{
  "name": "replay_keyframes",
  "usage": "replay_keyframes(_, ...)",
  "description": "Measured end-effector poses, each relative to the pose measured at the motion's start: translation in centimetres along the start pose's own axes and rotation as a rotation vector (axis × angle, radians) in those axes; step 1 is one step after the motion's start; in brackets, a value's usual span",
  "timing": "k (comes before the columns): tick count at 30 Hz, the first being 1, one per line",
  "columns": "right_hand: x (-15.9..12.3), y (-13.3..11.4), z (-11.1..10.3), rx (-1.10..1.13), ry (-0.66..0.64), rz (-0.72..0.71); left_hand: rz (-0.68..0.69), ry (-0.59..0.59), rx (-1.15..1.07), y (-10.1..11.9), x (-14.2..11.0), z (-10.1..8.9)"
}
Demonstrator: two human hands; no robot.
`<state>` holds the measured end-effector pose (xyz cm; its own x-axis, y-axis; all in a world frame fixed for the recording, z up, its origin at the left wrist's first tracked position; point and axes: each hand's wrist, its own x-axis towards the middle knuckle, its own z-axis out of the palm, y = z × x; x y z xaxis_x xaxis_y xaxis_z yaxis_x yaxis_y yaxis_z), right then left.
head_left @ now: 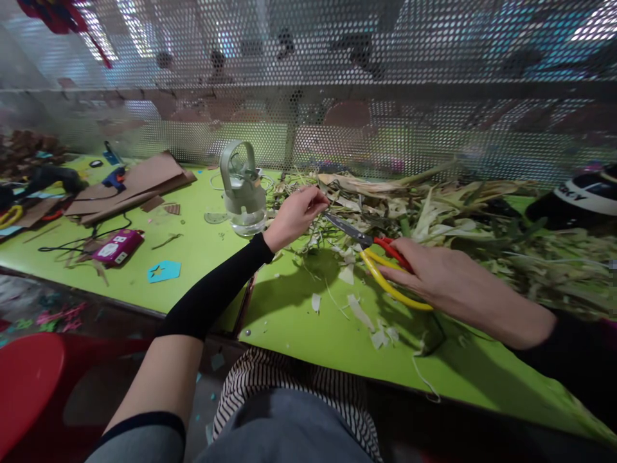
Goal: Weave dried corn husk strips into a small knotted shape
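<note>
Currently, the left hand [297,217] has its grip pinched, thumb and fingertips together at the tip of the scissors [357,235]; whether a strip is caught between them is too small to tell. The right hand [429,273] has its grip clamped on the scissors' handles, one red and one yellow. These handles stand apart, while the dark metal blades lie close together and point left and away, over the middle of the green worktop [289,321].

Pale green and straw-coloured corn husks [429,206] are heaped beyond the scissors and along the right, long, curled and frayed, with darker bits among them. Small pale scraps [359,312] lie loose on the near side.

At the far right, a black item [578,202] has a white band with dark letters ending in "CY"; the rest cannot be read. Left of the left hand stands a clear water bottle [243,199] with a grey-green lid and loop handle, beside a flat protractor [216,218]. Farther left are a blue paper tag [164,271] with a star shape, a magenta box [118,247] whose pale print is unreadable, and brown cardboard [139,180].
</note>
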<state>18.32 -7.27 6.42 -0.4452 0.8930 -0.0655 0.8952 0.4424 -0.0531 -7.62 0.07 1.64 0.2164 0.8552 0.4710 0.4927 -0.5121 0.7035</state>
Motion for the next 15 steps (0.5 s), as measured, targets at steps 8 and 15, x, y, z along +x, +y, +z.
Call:
replay_keyframes(8, -0.25, 0.51, 0.55, 0.014, 0.025, -0.032, -0.014, -0.018, 0.031, 0.27, -0.19, 0.03)
replay_keyframes(15, -0.48, 0.93, 0.7, -0.008, 0.08, -0.121, -0.014, -0.009, 0.028, 0.18, -0.05, 0.14)
